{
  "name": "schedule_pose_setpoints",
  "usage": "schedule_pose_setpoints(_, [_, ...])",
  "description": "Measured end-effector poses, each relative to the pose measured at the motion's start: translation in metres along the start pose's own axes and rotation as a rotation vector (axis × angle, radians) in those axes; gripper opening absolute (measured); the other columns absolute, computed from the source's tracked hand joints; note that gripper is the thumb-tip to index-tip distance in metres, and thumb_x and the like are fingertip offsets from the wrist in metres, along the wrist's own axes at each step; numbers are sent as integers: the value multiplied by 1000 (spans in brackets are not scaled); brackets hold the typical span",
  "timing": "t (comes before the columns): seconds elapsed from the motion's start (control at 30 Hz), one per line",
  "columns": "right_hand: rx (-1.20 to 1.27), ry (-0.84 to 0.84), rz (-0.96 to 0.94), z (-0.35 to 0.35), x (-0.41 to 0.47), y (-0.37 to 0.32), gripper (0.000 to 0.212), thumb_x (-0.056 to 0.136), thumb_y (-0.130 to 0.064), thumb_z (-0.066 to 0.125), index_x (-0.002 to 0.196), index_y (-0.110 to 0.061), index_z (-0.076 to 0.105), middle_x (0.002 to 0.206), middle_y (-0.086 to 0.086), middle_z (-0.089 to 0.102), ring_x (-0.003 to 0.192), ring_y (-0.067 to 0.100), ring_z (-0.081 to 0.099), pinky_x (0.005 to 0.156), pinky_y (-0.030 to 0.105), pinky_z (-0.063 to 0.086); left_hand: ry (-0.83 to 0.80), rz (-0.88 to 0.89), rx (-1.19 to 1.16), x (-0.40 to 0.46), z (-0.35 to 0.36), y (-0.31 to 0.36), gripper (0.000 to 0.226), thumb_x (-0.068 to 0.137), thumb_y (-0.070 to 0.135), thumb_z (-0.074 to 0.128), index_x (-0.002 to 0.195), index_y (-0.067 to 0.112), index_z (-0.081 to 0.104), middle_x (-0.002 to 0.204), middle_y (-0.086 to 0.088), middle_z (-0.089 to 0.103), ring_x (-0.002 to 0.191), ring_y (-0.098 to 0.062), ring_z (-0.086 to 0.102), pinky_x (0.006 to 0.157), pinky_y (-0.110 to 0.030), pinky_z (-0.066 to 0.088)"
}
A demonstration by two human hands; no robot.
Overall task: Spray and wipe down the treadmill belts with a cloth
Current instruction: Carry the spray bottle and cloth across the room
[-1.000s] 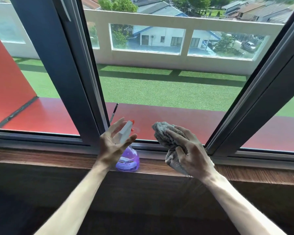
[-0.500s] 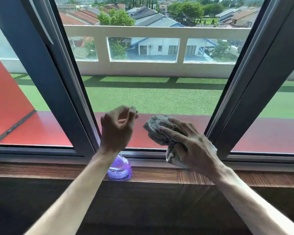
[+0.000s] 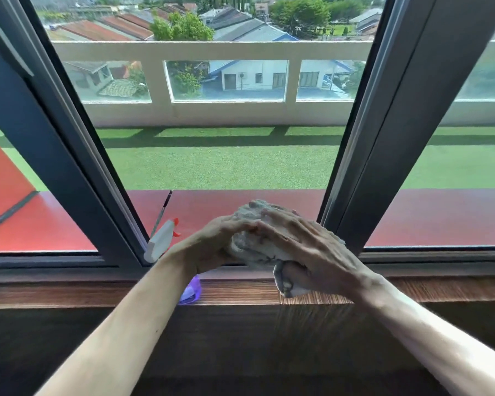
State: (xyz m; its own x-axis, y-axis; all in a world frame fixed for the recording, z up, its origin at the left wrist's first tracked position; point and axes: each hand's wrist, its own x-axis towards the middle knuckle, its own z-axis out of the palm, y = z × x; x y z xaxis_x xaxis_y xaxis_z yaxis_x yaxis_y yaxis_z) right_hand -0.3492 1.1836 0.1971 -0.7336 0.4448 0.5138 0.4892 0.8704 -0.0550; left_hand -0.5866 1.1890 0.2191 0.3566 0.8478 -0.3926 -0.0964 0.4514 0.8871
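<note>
Gripping a grey cloth (image 3: 257,244), left hand (image 3: 212,247) and right hand (image 3: 312,252) beside spray bottle (image 3: 162,241).

Bright daylight through the window (image 3: 226,138); dim foreground, frame edges bowed.

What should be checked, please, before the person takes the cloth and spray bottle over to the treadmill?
1. Cloth in hand: ok, right hand grips it, left hand holds its other side.
2. Spray bottle in hand: not ok, it stands on the wooden sill.
3. Bottle upright: ok.
4. Bottle has liquid: cannot tell, forearm hides it.
5. Treadmill in view: not ok.
</note>
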Motion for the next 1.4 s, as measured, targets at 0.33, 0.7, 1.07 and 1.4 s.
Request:
schedule_pose_setpoints(0.33, [896,198,1282,46,-72,-3,124,58,-103,47,155,-26,42,144,2,59,129,23,58,107,47,47,87,-18,-110,-6,-3,-38,38,88,12,67,123,-1,62,123,-26,68,103,-36,67,90,-47,58])
schedule_pose_setpoints(0.7, [1692,174,1418,83,-73,15,38,88,-34,76,116,-8,73,120,16,71,107,28,68,104,57,50,112,13,-192,0,-19,-59,25,96,7,59,119,2,66,121,-23,70,96,-31,73,88,-45,60])
schedule_pose_setpoints(1.07, [772,10,1407,138,-58,29,3,94,-21,75,95,-21,72,88,-10,72,85,9,67,71,17,47,619,-122,526,43,-42,-139,12,89,2,67,82,11,71,80,-9,75,79,-27,73,80,-42,60])
schedule_pose_setpoints(1.4, [70,-148,1347,140,-66,14,43,94,-54,65,123,-23,60,110,4,73,103,30,71,72,35,49,755,3,964,32,-25,-154,79,86,23,78,150,-1,38,139,-18,57,128,-32,56,104,-36,47])
